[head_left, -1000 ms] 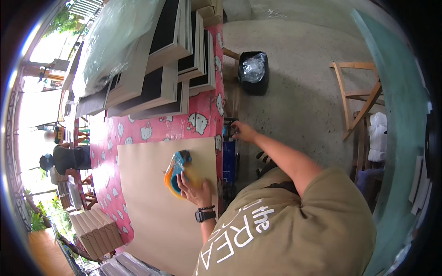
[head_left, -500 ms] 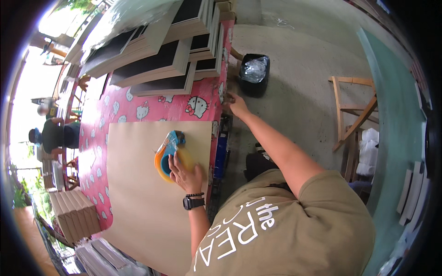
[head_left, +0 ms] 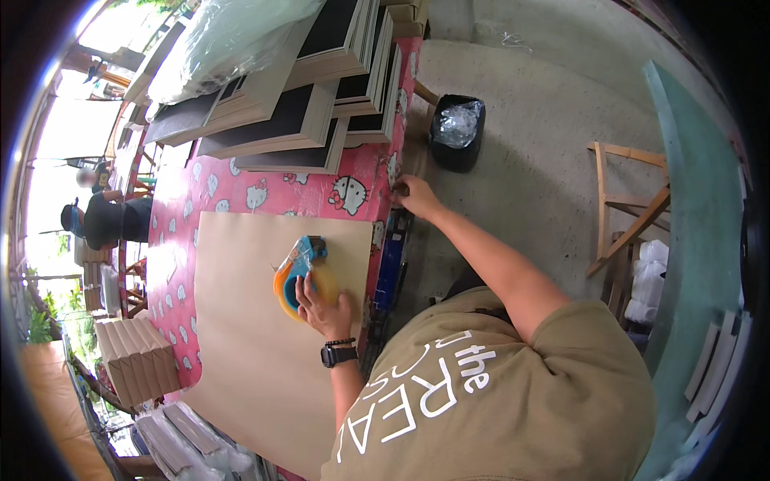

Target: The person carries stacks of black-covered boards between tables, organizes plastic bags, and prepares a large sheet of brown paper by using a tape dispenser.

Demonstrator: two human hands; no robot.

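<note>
Brown paper sheet [head_left: 265,337]: left hand [head_left: 325,307] clasps tape dispenser [head_left: 298,272]; right hand [head_left: 415,195] at table edge [head_left: 385,172], grip unclear.

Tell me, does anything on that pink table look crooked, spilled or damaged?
Nothing stands out. The brown paper sheet lies flat, the left hand rests on the tape dispenser, and the framed boards are stacked tidily.

An orange and blue tape dispenser [head_left: 298,272] lies flat on brown paper [head_left: 241,353].
</note>
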